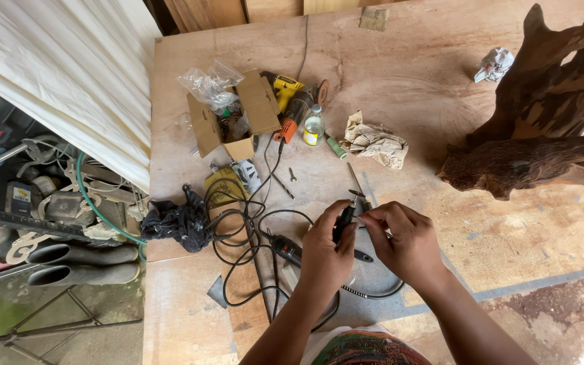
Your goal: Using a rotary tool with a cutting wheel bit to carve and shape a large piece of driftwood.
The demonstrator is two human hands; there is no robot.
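Two hands meet over a plywood work surface (pixel 386 101), w/ a slim black rotary handpiece between them. Left hand (pixel 326 253) is wrapped round the handpiece (pixel 343 223), fingers closed on its dark body; long axis runs nearly upright in view, tilted slightly right, tip end pointing away from the person toward the far side of the bench. Right hand (pixel 407 240) pinches at the tip w/ thumb and fingers closed; what sits between them is too small to tell. Handpiece hangs just above the board, near its front edge, roughly centre. It looks matte black, pen-like, narrowing to a metal tip; a thin black flex shaft (pixel 373 292) loops out below the hands.

L to R: a pale corrugated sheet (pixel 69 81) leans over clutter on the ground, incl. dark rubber boots (pixel 82 263) and a green hose (pixel 96 206). On the board: a black cloth (pixel 177 223), an open cardboard box (pixel 228 118) w/ a clear plastic bag, tangled black cable (pixel 238 223), a yellow and orange power tool (pixel 292 101), a small clear bottle (pixel 314 126), crumpled brown paper (pixel 376 143). Far right, a big reddish-brown carved wood piece (pixel 542 115), and a crumpled white scrap (pixel 495 64) near it. The board is scuffed and stained; bare concrete shows at lower right.
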